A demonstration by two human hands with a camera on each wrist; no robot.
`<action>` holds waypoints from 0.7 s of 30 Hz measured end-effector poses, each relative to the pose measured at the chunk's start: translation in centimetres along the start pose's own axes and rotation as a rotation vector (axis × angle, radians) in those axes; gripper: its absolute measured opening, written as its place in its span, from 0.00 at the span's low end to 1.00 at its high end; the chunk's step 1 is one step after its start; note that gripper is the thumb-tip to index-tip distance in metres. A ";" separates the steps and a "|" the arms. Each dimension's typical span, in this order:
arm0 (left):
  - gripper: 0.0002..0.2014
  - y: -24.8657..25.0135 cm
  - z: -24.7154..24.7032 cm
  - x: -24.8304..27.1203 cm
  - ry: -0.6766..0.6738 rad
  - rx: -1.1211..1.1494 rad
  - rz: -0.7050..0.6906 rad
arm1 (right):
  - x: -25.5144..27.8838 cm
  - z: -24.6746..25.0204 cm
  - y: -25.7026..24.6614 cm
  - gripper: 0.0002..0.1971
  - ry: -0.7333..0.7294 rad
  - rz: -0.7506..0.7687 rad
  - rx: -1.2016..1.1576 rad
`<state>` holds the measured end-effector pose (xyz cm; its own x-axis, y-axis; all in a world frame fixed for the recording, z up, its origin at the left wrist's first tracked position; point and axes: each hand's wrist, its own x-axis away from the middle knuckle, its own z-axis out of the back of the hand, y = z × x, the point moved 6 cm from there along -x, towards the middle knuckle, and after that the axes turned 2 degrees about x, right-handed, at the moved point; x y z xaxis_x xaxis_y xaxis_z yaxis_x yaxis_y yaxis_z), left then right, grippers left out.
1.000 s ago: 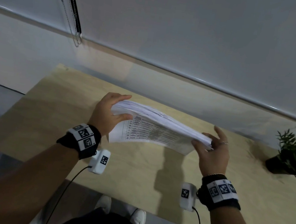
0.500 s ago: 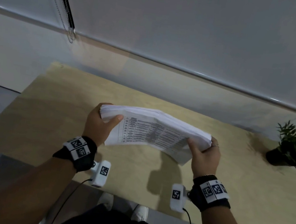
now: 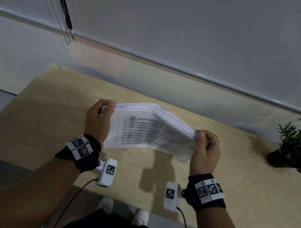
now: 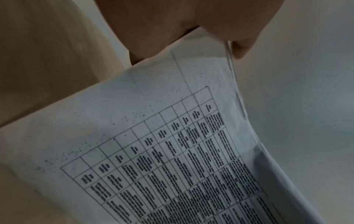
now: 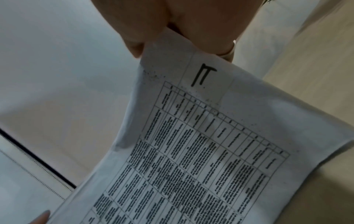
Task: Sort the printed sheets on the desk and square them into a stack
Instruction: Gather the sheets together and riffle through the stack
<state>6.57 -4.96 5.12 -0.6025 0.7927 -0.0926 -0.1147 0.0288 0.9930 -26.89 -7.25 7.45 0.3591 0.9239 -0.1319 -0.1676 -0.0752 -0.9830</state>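
Note:
A thick stack of printed sheets (image 3: 149, 131) with a table of dense text on its near face hangs in the air above the wooden desk (image 3: 49, 119), bowed upward in the middle. My left hand (image 3: 99, 120) grips its left end with curled fingers. At the other end my right hand (image 3: 205, 149) grips the stack. The left wrist view shows the sheets (image 4: 172, 151) pinched between thumb and fingers (image 4: 153, 34). The right wrist view shows the sheets (image 5: 210, 144) held the same way.
A small potted plant (image 3: 298, 150) stands on the desk at the right. A wall with a window blind and its bead chain (image 3: 62, 23) runs behind the desk. My shoes (image 3: 123, 211) show below the near edge.
Both hands have raised the stack and tipped its printed face toward me. The grip went from loose holds on the ends to tight curls, and the stack now arches upward.

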 end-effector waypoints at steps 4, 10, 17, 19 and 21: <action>0.08 0.0 0.1 -0.2 0.030 -0.022 0.011 | -0.2 -0.2 0.0 0.07 -0.025 -0.060 -0.044; 0.08 0.2 0.1 -0.1 0.028 -0.051 0.014 | -0.2 -0.2 0.4 0.16 -0.095 -0.076 -0.068; 0.05 0.7 0.1 -0.2 0.011 -0.107 -0.046 | -0.6 -0.3 -0.1 0.10 -0.108 0.045 0.076; 0.06 0.8 0.2 -0.3 -0.006 -0.120 -0.062 | -0.8 -0.4 -0.5 0.08 -0.098 0.149 0.182; 0.07 0.8 0.4 -0.5 -0.014 -0.133 -0.067 | -1.2 -0.2 -0.4 0.11 -0.067 0.153 0.202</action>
<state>7.03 -5.07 6.02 -0.5793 0.8000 -0.1563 -0.2582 0.0019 0.9661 -27.07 -8.36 8.01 0.2553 0.9307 -0.2618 -0.3977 -0.1457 -0.9059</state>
